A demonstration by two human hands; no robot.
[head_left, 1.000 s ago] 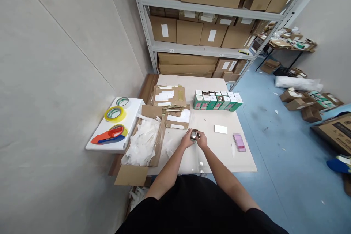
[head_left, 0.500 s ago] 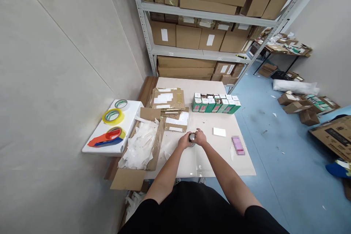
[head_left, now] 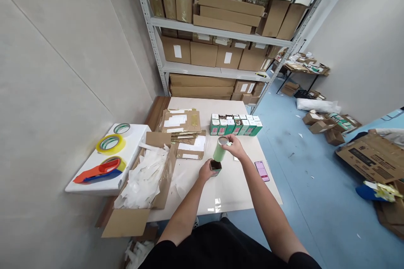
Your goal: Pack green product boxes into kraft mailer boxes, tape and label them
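Observation:
My right hand (head_left: 234,146) grips a light green can (head_left: 220,150) by its silver top, lifted above a small open green box (head_left: 216,167). My left hand (head_left: 206,172) is wrapped round that box and steadies it on the white table (head_left: 227,193). The can's lower end hangs right at the box's mouth. Behind them stands a row of several green boxes (head_left: 236,125), some with open tops.
A phone (head_left: 261,170) lies right of my right arm. Flat cardboard pieces with white labels (head_left: 184,128) lie at the back left. An open carton of clear plastic bags (head_left: 145,176) sits left, beside a white side table with tape rolls (head_left: 109,143). Shelves of cartons stand behind.
My right hand has lifted the green can up out of the box while the left hand stays on the box. The camera has tilted and shifted, so the table sits lower left.

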